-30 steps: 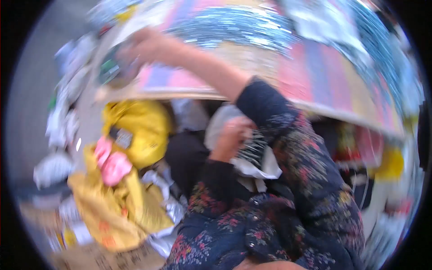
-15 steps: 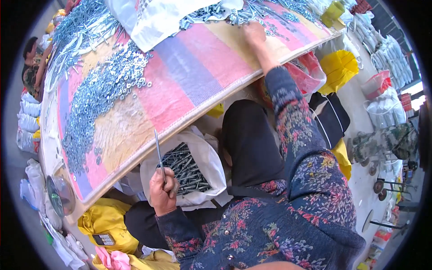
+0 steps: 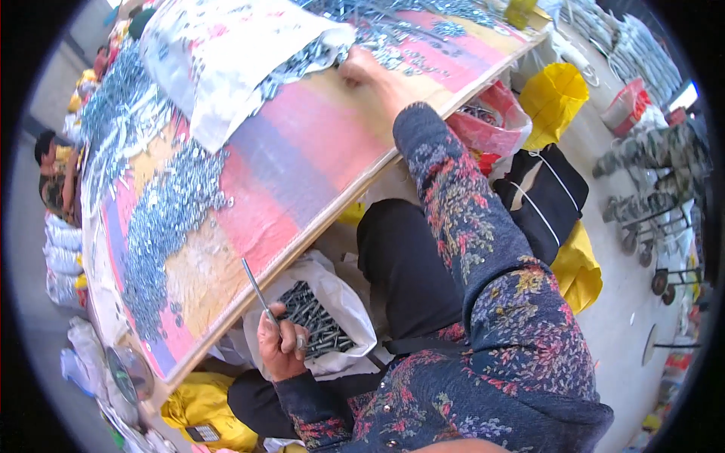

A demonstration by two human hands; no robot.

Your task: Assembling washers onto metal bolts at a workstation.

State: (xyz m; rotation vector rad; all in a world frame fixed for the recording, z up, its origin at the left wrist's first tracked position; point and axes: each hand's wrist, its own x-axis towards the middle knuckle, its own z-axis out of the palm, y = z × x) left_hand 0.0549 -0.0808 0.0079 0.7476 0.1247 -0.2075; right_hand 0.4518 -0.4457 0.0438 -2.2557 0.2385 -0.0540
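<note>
My left hand (image 3: 281,343) is closed around a long, thin metal bolt (image 3: 258,288), which points up and leftward past the table's near edge. Just behind that hand, a white woven sack (image 3: 363,328) holds many dark metal bolts (image 3: 311,317). Stretched over the table, my right hand (image 3: 362,68) has curled fingers at a heap of small metal sleeves (image 3: 298,66); its fingertips are hidden, so what they grip does not show. A large pile of washers (image 3: 170,215) lies farther left on the striped tabletop (image 3: 291,162).
A white printed sheet (image 3: 234,57) covers part of the heap. Long rods (image 3: 121,98) lie at the far left. Below the right edge sit a red-white bag (image 3: 495,124), a yellow bag (image 3: 555,98) and a black bundle (image 3: 540,196). Another person (image 3: 59,177) is at far left.
The view has shifted. My right hand has moved leftward along the heap, close to the white sheet. My left hand still holds the bolt, now tilted more to the left.
</note>
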